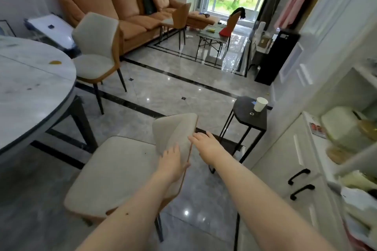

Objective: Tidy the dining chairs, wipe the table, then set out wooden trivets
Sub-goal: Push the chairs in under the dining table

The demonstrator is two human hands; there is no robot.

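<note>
Shiny grey floor tiles point(163, 91) spread out in front of me, with an orange sofa point(122, 6) far back by the wall. My round table point(30, 91) is on my left side, and its edge curves toward me. It has a yellow spot point(55, 62) near its far edge and some dull marks, so it is not wiped yet.

I am on the first step, tidying the chairs. One pale chair point(114, 171) stands just below me, away from the table edge, with its seat turned toward the table. My left hand point(172, 162) lies on the front of the chair back, fingers mostly straight and pressing on the cloth. My right hand point(206, 142) is at the back's outer edge. Its fingers look loose and a bit spread, touching the edge, but I cannot tell if they hook round it.

Another pale chair point(95, 51) stands at the far side of the table, pulled out a little too. I see no wooden trivets anywhere.

Next I think I need a good hold on the chair back with both hands, then push the chair in under the table edge. A black side table point(250, 117) with a paper cup point(260, 104) stands near my right, so I should take care not to bump it.
</note>
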